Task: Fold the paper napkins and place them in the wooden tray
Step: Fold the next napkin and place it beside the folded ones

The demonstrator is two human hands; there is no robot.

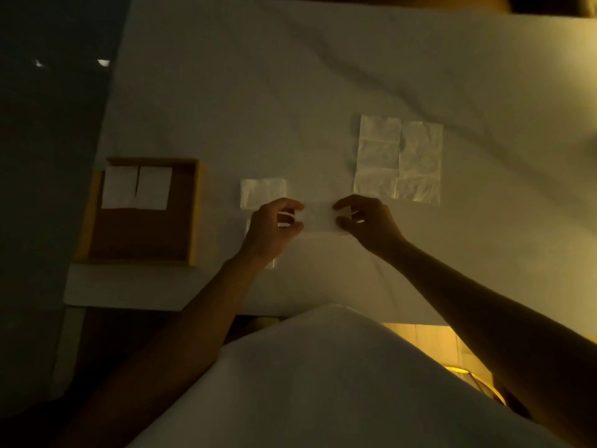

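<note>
A white paper napkin (318,218) lies on the white-covered table in front of me, partly folded. My left hand (274,231) pinches its left part and my right hand (365,221) pinches its right edge, thumbs and fingers closed on the paper. A part of this napkin (263,192) shows flat just beyond my left hand. An unfolded napkin (399,160) lies spread out to the back right. The wooden tray (193,215) sits at the table's left edge, with two folded white napkins (135,187) side by side in its far end.
The white tablecloth (290,92) is wrinkled toward the back right. The table's near edge runs just below the tray and my forearms. My white garment fills the lower middle of the view. The room is dim.
</note>
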